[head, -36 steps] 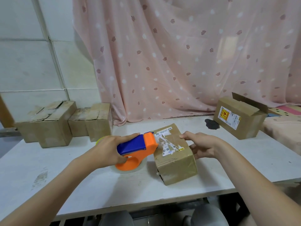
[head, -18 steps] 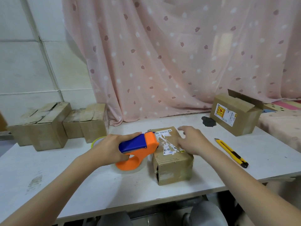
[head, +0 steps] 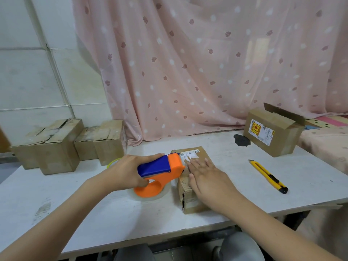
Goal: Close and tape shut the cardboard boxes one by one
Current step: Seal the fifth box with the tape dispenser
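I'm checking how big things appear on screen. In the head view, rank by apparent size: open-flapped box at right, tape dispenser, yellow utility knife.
1. Open-flapped box
2. Tape dispenser, though it lies nearer the camera and the left hand covers part
3. Yellow utility knife

Left grip point(head: 130, 172) curled closed, right grip point(head: 207, 178) flat with fingers straight.

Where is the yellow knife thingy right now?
In the head view, the yellow utility knife lies on the white table, right of the box under the right hand, in front of the open box.
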Demonstrator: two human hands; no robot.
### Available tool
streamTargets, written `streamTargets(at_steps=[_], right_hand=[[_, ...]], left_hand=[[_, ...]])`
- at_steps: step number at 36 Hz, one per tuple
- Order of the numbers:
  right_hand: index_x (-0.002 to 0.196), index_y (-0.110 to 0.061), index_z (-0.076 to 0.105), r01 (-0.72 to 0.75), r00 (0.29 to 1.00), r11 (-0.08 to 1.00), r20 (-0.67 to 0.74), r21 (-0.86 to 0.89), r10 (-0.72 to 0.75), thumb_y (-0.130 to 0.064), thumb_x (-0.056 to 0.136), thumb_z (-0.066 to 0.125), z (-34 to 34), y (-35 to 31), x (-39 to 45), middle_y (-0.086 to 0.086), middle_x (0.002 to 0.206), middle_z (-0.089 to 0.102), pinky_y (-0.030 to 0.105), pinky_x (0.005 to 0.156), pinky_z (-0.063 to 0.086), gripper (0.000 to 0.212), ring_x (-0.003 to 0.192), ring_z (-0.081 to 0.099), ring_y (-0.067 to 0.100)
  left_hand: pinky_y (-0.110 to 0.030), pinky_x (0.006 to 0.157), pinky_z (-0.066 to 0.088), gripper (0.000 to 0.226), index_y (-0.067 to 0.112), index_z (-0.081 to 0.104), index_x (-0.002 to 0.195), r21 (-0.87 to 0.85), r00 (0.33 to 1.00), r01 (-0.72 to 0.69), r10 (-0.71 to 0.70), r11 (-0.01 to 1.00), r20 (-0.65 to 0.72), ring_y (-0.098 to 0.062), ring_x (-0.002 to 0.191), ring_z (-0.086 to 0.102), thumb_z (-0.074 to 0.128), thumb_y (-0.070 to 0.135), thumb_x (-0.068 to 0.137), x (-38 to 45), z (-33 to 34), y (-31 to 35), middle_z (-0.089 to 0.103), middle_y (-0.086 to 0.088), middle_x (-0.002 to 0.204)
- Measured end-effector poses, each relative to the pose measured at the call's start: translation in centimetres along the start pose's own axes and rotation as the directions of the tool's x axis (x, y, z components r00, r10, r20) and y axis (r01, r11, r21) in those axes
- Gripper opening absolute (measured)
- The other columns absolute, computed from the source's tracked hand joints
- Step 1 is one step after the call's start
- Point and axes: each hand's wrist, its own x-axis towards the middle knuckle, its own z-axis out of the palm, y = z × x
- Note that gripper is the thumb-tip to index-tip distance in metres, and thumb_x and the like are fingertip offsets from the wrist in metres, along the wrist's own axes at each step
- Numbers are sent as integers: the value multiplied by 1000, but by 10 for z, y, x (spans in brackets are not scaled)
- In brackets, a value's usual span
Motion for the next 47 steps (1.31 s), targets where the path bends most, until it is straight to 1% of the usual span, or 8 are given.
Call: streamTargets(at_steps=[16, 26, 31, 33, 36, 39, 43, 47], right_hand=[[154, -12, 33, -18, 996, 999, 87, 32, 16, -46, 74, -24, -11, -2, 4, 2, 163, 29, 30, 122, -4, 104, 152, 16, 12], [153, -15, 38, -165, 971, 982, 192, 91, 145, -27, 110, 17, -33, -18, 0, 0, 162, 30, 33, 120, 19, 49, 152, 18, 17], [77, -14, 53, -283, 959, 947, 77, 152, 275, -27, 101, 32, -35, -24, 11, 2, 81, 54, 29, 57, 34, 35, 81, 54, 25], [63, -14, 39, -344, 939, 912, 49, 222, 342, -29, 98, 38, -41, -34, 20, 1, 70, 44, 30, 62, 40, 38, 70, 44, 23], [114, -14, 58, -533, 844, 821, 189, 203, 501, -43, 100, 40, -36, -39, 48, 13, 132, 53, 57, 111, 30, 37, 124, 44, 41], [143, -17, 36, -727, 670, 661, 398, 184, 626, -53, 87, 56, -27, -35, 75, 16, 153, 33, 65, 114, 18, 70, 139, 31, 49], [116, -12, 53, -738, 603, 669, 534, 90, 593, -54, 26, 61, -12, -28, 106, 18, 118, 65, 63, 101, 41, 99, 101, 61, 42], [84, -13, 51, -639, 574, 768, 644, -34, 506, -42, 51, 55, -40, -40, 102, 3, 49, 59, 39, 86, 51, 44, 71, 51, 28]], left_hand=[[-16, 55, 38, 83, 72, 24, 133, 63, 996, 68, -72, 996, 59, -7, 69, 53, 72, 32, 78, -29, -20, -15, 57, 16, 80], [-16, 55, 34, 86, 64, 28, 141, 86, 990, 89, -98, 992, 102, -7, 66, 50, 71, 25, 77, -32, -25, -15, 53, 15, 74], [-18, 57, 36, 84, 67, 28, 138, 69, 992, 95, -100, 993, 76, -7, 71, 53, 71, 28, 77, -29, -21, -19, 59, 15, 82], [-19, 61, 41, 82, 69, 28, 136, 51, 996, 77, -80, 996, 49, -6, 75, 55, 71, 31, 77, -29, -17, -22, 63, 16, 89], [-17, 61, 41, 81, 74, 28, 130, 19, 998, 68, -68, 998, 14, -5, 76, 56, 71, 32, 76, -31, -13, -25, 64, 18, 89], [-14, 60, 39, 81, 71, 32, 131, 13, 997, 74, -74, 997, -15, -2, 76, 56, 71, 29, 75, -34, -13, -25, 62, 22, 87], [-17, 61, 39, 81, 62, 36, 139, 38, 995, 95, -95, 995, -10, -1, 76, 54, 70, 27, 74, -35, -12, -22, 58, 26, 87], [-23, 70, 49, 82, 61, 31, 141, 68, 995, 99, -100, 993, 21, -3, 83, 56, 70, 32, 74, -33, -13, -23, 59, 22, 99]])
